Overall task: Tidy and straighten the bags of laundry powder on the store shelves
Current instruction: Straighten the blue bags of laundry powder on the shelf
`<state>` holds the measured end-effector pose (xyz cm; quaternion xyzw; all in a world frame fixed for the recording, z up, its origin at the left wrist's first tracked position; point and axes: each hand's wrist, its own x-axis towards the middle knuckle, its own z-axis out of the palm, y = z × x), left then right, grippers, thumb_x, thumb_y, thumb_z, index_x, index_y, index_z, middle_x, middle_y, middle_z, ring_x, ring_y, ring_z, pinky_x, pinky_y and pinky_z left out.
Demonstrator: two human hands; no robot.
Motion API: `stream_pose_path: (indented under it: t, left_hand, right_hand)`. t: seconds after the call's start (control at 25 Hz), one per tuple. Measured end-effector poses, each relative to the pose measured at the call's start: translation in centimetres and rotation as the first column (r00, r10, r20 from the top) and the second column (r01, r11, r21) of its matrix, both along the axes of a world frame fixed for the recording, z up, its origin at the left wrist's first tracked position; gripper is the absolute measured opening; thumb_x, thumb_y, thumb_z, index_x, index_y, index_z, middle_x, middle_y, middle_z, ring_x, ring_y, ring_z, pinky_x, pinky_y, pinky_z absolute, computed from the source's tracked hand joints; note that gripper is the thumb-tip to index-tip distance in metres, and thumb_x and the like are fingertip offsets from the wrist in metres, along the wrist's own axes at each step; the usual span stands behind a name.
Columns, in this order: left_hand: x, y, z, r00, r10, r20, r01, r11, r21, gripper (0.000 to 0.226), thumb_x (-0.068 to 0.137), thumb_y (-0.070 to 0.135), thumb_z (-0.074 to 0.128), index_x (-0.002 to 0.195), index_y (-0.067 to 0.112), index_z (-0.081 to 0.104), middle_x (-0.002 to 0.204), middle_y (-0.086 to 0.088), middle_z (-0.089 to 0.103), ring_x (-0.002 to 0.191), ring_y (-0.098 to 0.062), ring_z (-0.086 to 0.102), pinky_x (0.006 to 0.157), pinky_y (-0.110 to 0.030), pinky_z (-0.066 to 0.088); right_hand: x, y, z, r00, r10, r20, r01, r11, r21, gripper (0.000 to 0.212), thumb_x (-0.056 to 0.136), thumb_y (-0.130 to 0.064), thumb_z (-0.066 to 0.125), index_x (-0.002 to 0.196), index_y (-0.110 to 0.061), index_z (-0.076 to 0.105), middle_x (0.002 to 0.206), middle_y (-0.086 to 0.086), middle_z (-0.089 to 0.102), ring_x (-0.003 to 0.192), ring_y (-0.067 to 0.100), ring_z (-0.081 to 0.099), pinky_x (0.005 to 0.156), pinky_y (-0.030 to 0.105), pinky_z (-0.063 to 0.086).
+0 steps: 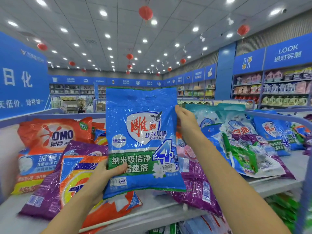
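I hold a blue laundry powder bag (pixel 141 115) upright above the top shelf (pixel 152 205), its front facing me. My left hand (pixel 104 173) grips its lower left edge, thumb across the green band. My right hand (pixel 184 122) grips its right edge higher up. Other bags lie jumbled on the shelf below it: an orange OMO bag (pixel 50 137) at the left, a purple bag (pixel 45 196) and an orange-yellow bag (pixel 76 179) in front, another purple bag (pixel 199 188) to the right.
A heap of blue, white, green and purple bags (pixel 244 142) covers the right of the shelf, with a second blue bag (pixel 273 130) leaning behind. A rail (pixel 278 115) borders the shelf. Lower shelves hold more bags (pixel 202 223). Stocked wall shelves (pixel 278 88) stand far right.
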<state>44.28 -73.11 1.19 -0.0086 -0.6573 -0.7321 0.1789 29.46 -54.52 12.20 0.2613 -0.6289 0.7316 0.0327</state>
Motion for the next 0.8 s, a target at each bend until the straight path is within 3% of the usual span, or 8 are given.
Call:
stream_pose_path:
  t: [0.08, 0.12, 0.24, 0.32, 0.48, 0.6, 0.68, 0.8]
  left_hand:
    - [0.7, -0.7, -0.3, 1.000, 0.024, 0.005, -0.024, 1.000, 0.005, 0.105, 0.010, 0.038, 0.094, 0.102, 0.001, 0.060, 0.088, -0.015, 0.074, 0.067, -0.028, 0.071, 0.050, -0.030, 0.056]
    - [1.0, -1.0, -0.4, 1.000, 0.027, 0.010, -0.027, 1.000, 0.006, 0.100, 0.015, 0.034, 0.094, 0.103, 0.000, 0.060, 0.085, -0.014, 0.074, 0.065, -0.027, 0.071, 0.049, -0.030, 0.056]
    - [1.8, -0.9, -0.2, 1.000, 0.029, -0.004, -0.029, 1.000, -0.003, 0.102, 0.009, 0.040, 0.094, 0.099, 0.003, 0.061, 0.084, -0.011, 0.074, 0.066, -0.026, 0.071, 0.050, -0.029, 0.057]
    - [2.2, -0.8, 0.2, 0.998, 0.050, -0.030, -0.050, 0.999, 0.001, 0.106, 0.006, 0.047, 0.092, 0.098, 0.003, 0.062, 0.088, -0.012, 0.074, 0.069, -0.026, 0.072, 0.053, -0.030, 0.057]
    - [2.8, -1.0, 0.3, 0.994, 0.086, -0.074, -0.087, 0.996, 0.002, 0.096, 0.015, 0.041, 0.093, 0.098, 0.003, 0.063, 0.093, -0.015, 0.073, 0.069, -0.026, 0.072, 0.052, -0.028, 0.056]
    - [2.5, 0.4, 0.1, 0.991, 0.080, -0.103, -0.075, 0.996, 0.052, 0.099, 0.006, 0.046, 0.091, 0.093, 0.006, 0.063, 0.083, -0.009, 0.075, 0.064, -0.023, 0.071, 0.049, -0.027, 0.056]
    - [1.7, 2.4, 0.1, 0.992, 0.053, -0.112, -0.044, 0.996, 0.083, 0.105, 0.002, 0.050, 0.089, 0.095, 0.007, 0.063, 0.081, -0.007, 0.075, 0.065, -0.022, 0.071, 0.051, -0.028, 0.057]
    - [-0.1, 7.2, 0.2, 0.993, -0.037, -0.115, 0.044, 0.997, 0.061, 0.105, 0.004, 0.051, 0.089, 0.096, 0.006, 0.064, 0.084, -0.007, 0.075, 0.067, -0.023, 0.072, 0.052, -0.027, 0.056]
  right_hand:
    - [1.3, 0.3, -1.5, 0.983, 0.136, 0.120, -0.147, 0.985, 0.092, 0.039, 0.095, -0.048, 0.040, 0.105, -0.016, 0.060, 0.088, -0.001, 0.068, 0.081, 0.016, 0.064, 0.069, 0.030, 0.052]
    - [1.7, 0.2, -2.4, 0.979, 0.171, 0.110, -0.187, 0.970, 0.156, 0.041, 0.094, -0.049, 0.041, 0.111, -0.016, 0.059, 0.096, -0.001, 0.067, 0.088, 0.015, 0.064, 0.072, 0.031, 0.052]
    - [2.4, -0.9, -3.7, 0.990, 0.137, -0.022, -0.133, 0.982, 0.133, 0.029, 0.096, -0.021, 0.050, 0.114, -0.001, 0.059, 0.092, 0.001, 0.067, 0.071, 0.006, 0.067, 0.066, 0.025, 0.055]
    - [2.9, -1.3, -3.3, 0.994, 0.112, -0.020, -0.110, 0.992, 0.058, 0.028, 0.095, -0.011, 0.050, 0.117, 0.005, 0.056, 0.090, 0.003, 0.068, 0.067, 0.009, 0.067, 0.070, 0.031, 0.055]
    - [5.2, -0.1, -3.7, 0.979, 0.173, 0.112, -0.166, 0.984, -0.065, 0.026, 0.097, -0.026, 0.046, 0.118, -0.012, 0.052, 0.104, 0.004, 0.063, 0.084, 0.015, 0.060, 0.071, 0.029, 0.048]
    - [8.7, 2.7, -6.1, 0.978, 0.144, 0.149, -0.161, 0.981, 0.107, 0.026, 0.096, -0.033, 0.045, 0.119, -0.022, 0.048, 0.110, -0.004, 0.060, 0.088, 0.008, 0.056, 0.071, 0.019, 0.046]
    - [10.3, 4.8, -7.5, 0.989, 0.047, 0.138, -0.073, 0.979, 0.191, 0.039, 0.095, -0.032, 0.047, 0.132, -0.025, 0.039, 0.123, -0.013, 0.049, 0.105, 0.005, 0.049, 0.088, 0.018, 0.039]
    - [10.6, 9.7, -9.0, 0.987, -0.139, 0.078, 0.114, 0.959, 0.261, 0.064, 0.094, -0.034, 0.050, 0.147, -0.017, 0.019, 0.145, -0.007, 0.029, 0.137, 0.014, 0.026, 0.105, 0.027, 0.026]
